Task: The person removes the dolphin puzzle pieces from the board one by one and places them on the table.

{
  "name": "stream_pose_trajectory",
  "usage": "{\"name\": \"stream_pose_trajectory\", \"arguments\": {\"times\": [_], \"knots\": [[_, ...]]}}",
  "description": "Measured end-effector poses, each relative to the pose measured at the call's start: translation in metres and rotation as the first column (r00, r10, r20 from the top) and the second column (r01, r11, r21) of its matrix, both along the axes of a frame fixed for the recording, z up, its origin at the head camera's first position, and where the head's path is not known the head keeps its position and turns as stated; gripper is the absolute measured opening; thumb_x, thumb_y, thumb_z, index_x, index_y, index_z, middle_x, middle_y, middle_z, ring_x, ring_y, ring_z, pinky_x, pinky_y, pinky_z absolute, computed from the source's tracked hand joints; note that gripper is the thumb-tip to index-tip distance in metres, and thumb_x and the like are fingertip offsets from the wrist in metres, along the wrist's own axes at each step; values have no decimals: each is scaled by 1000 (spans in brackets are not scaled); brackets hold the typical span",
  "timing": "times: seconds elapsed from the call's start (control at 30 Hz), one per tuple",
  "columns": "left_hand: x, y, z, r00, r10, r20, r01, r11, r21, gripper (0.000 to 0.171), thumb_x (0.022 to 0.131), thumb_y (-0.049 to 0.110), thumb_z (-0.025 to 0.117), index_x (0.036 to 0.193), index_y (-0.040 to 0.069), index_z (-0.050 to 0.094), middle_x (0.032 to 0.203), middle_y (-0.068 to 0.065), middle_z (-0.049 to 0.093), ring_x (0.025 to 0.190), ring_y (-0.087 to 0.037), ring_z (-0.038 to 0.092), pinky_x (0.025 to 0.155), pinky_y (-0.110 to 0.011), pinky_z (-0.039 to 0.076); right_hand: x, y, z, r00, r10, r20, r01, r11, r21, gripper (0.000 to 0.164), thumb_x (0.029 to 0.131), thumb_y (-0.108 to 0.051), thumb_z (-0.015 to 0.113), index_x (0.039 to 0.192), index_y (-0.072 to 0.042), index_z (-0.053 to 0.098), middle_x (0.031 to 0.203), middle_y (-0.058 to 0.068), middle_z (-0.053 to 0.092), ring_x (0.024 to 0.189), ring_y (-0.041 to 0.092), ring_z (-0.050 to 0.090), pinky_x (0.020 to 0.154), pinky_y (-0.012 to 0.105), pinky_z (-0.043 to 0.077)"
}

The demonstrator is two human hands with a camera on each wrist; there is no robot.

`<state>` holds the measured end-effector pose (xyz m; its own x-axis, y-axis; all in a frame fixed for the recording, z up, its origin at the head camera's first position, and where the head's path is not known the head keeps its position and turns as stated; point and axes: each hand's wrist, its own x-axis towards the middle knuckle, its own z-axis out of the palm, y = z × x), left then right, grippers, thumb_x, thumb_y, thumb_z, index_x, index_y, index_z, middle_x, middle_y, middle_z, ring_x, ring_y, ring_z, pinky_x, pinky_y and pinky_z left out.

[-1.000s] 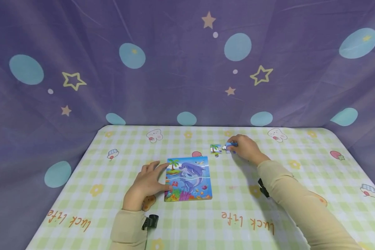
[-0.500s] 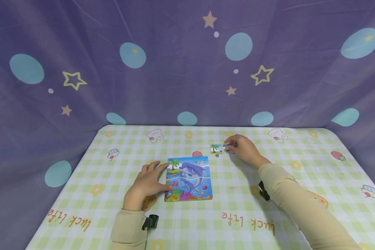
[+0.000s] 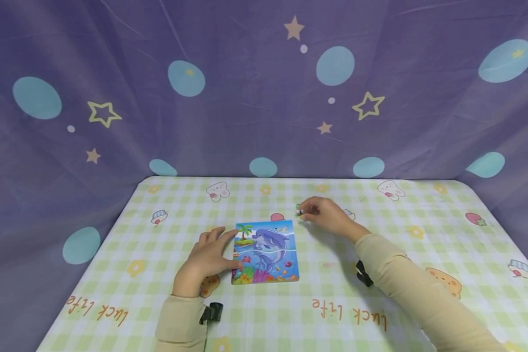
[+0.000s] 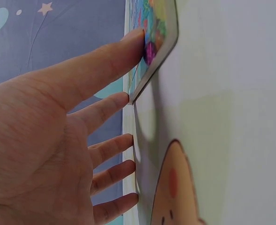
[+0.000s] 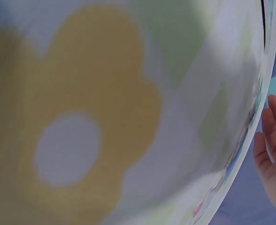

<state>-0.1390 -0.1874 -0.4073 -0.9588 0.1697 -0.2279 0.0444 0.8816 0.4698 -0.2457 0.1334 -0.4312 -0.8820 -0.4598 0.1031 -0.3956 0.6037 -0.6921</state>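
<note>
A square dolphin jigsaw puzzle (image 3: 268,252) lies on the table with a palm tree in its upper left corner. My left hand (image 3: 204,256) is spread at its left side, fingers extended. In the left wrist view the thumb (image 4: 124,51) rests on the puzzle's edge and the index finger reaches its corner. Beyond the puzzle's upper right corner, my right hand (image 3: 327,215) pinches small puzzle pieces between thumb and fingertips. Part of the palm-tree puzzle piece (image 3: 298,210) shows beside those fingertips; the fingers hide the rest.
A green-and-white checked cloth (image 3: 264,318) with printed cartoons and lettering covers the table. A purple curtain (image 3: 246,98) with stars and blue ovals hangs behind the far edge. Dark straps (image 3: 364,274) sit at both sleeves.
My right hand has moved left with the blue piece, reaching the palm-tree piece and covering most of it. The left hand and the dolphin puzzle have stayed in place.
</note>
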Motion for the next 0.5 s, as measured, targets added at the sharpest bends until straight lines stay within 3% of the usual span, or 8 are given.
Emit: {"name": "stream_pose_trajectory", "arguments": {"times": [0.5], "knots": [[-1,0,-1,1000,1,-7,-1,1000,-3,85,79,40,83,151,18,44,157,-18,29,137,-43,27,107,-63,29,15,-34,5,994,108,8,-108,994,-8,22,88,-12,77,110,-9,74,98,4,69,83,13,59,72,30,50]]}}
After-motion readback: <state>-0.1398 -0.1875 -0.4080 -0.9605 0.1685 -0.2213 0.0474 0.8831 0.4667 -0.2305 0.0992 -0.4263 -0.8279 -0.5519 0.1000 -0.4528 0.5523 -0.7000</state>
